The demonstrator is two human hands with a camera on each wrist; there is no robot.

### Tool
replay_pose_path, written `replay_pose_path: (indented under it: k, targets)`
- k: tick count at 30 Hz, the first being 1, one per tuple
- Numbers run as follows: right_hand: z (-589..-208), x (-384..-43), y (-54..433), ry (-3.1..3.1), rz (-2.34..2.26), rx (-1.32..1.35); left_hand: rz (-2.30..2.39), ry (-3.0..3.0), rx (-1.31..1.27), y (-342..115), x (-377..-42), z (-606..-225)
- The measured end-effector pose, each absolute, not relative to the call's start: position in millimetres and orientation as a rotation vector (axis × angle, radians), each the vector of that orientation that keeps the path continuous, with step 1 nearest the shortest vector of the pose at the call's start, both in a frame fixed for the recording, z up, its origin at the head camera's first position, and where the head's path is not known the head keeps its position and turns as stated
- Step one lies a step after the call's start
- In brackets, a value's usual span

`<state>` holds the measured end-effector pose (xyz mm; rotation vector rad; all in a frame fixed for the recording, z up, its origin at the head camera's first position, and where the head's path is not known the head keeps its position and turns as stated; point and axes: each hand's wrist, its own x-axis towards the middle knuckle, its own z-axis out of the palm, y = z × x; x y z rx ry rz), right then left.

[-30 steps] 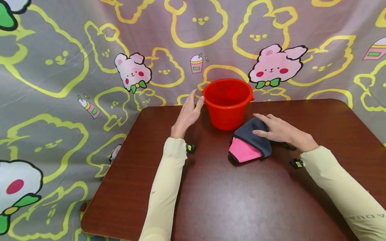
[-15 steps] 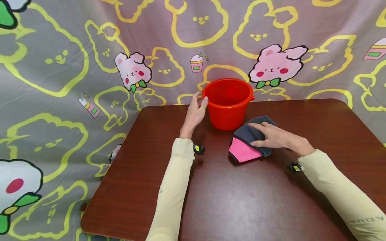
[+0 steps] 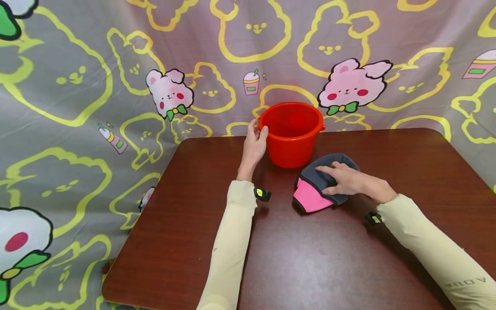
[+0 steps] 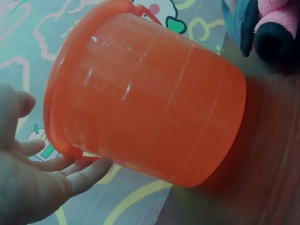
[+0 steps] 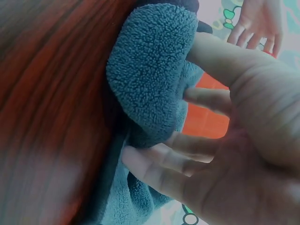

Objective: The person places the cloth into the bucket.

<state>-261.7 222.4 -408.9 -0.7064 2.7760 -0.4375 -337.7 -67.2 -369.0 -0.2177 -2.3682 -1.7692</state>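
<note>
A red plastic bucket (image 3: 291,148) stands upright at the table's back edge. My left hand (image 3: 253,148) is at its left side, fingers touching near the rim; in the left wrist view the left thumb (image 4: 18,105) stands apart from the bucket wall. Right of the bucket, a folded cloth (image 3: 314,198), dark grey on one face and pink on the other, with black edging, lies on the table. My right hand (image 3: 345,178) grips the cloth's grey side. In the right wrist view a fluffy grey fold (image 5: 150,70) bulges between thumb and fingers.
The dark brown wooden table (image 3: 174,232) runs back to a hanging cartoon-print curtain (image 3: 217,34), which also covers the left side. A small black wrist camera (image 3: 262,194) sits on the left sleeve; another black camera (image 3: 373,218) is on the right one.
My left hand has moved right, up to the bucket's rim. The right hand has lowered onto the cloth and gripped it, and the cloth's grey top has bunched slightly.
</note>
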Motion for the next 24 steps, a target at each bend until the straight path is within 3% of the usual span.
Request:
replay_pose_path:
  k: [24]
  targets:
    - [-410.4, -264.3, 222.1, 2.802, -0.619, -0.889, -1.748, -2.369, -0.196, -63.2, -339.7, -377.6]
